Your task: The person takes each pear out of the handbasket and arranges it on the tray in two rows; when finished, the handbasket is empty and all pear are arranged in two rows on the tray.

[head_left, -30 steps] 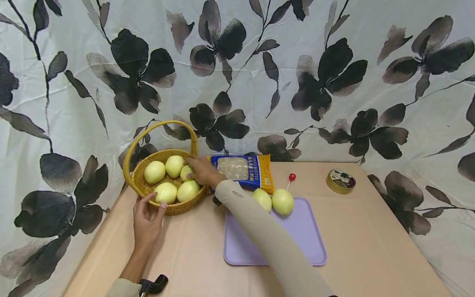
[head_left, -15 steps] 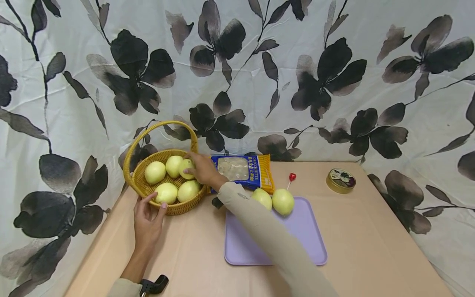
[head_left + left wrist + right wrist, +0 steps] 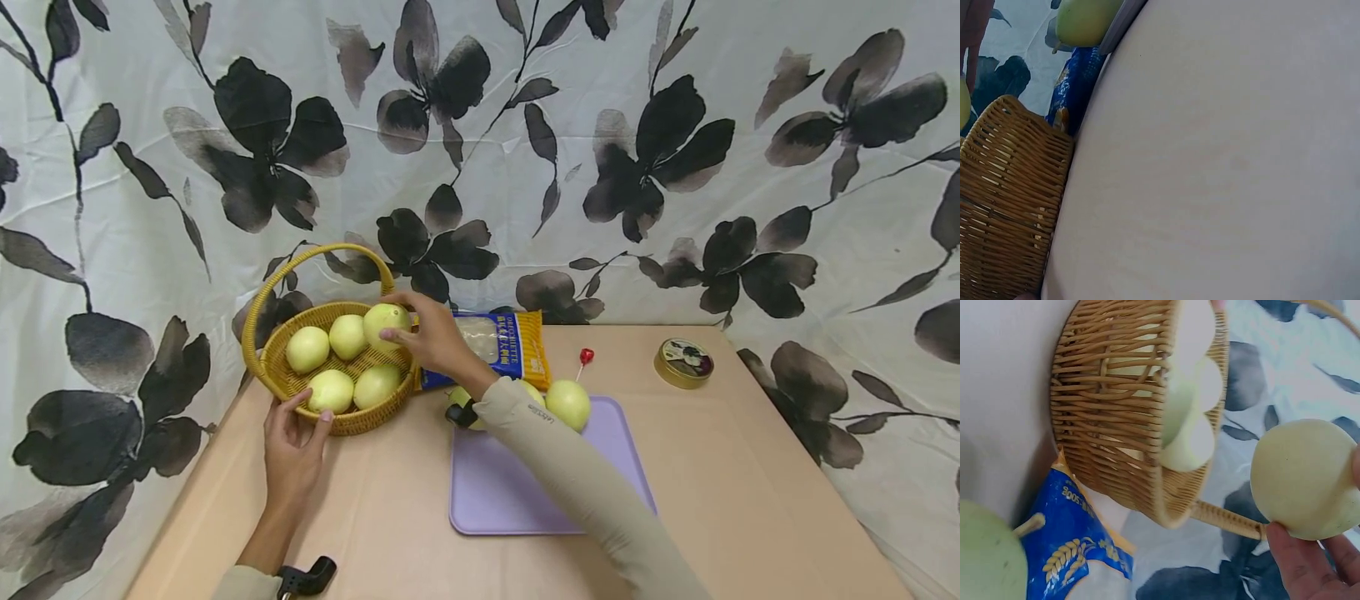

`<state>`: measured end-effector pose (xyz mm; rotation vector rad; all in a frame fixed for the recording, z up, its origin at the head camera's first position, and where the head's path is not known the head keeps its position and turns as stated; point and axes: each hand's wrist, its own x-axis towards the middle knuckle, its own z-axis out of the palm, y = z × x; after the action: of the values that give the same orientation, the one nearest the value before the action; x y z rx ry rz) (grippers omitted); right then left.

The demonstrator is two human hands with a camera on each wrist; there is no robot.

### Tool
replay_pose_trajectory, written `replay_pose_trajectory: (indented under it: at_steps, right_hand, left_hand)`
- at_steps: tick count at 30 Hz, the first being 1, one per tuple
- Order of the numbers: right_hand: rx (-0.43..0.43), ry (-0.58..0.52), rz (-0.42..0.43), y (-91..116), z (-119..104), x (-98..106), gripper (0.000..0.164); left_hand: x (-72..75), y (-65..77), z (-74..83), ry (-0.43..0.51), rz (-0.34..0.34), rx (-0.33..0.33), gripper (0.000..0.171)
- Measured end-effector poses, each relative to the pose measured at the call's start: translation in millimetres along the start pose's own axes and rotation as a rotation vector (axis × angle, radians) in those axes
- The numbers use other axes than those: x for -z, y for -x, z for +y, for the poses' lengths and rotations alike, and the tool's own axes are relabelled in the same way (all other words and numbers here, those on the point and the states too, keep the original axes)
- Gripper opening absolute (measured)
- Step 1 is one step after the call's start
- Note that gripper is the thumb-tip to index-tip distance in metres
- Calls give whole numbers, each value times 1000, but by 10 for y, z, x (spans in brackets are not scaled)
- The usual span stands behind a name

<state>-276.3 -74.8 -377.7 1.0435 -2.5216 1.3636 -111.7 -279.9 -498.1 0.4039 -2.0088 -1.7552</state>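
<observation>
One fruit (image 3: 385, 324) in right hand (image 3: 444, 342), "500g" packet (image 3: 1072, 534)

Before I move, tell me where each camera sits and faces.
On the head: facing forward, down at the table; left hand, right hand, sleeves show.
On left wrist: facing basket and table; slivers of both hands show.
On right wrist: facing basket and held fruit; fingers show.
Both wrist views show basket and blue packet.
</observation>
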Motion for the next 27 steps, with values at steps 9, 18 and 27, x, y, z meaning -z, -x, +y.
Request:
replay_pose_trajectory:
  at_steps: [9, 18, 27]
  right_hand:
    - [-23, -138, 75, 370, -26, 313, 48]
    - [8, -138, 218, 785, 141, 643, 52]
    - [-61, -75, 339, 1280, 420, 1064, 56]
  left_hand:
    - [-8, 0, -27, -2, 7, -23, 54]
    - [-15, -3, -15, -2, -1, -14, 55]
    - [-14, -15, -27, -25, 0, -15, 55]
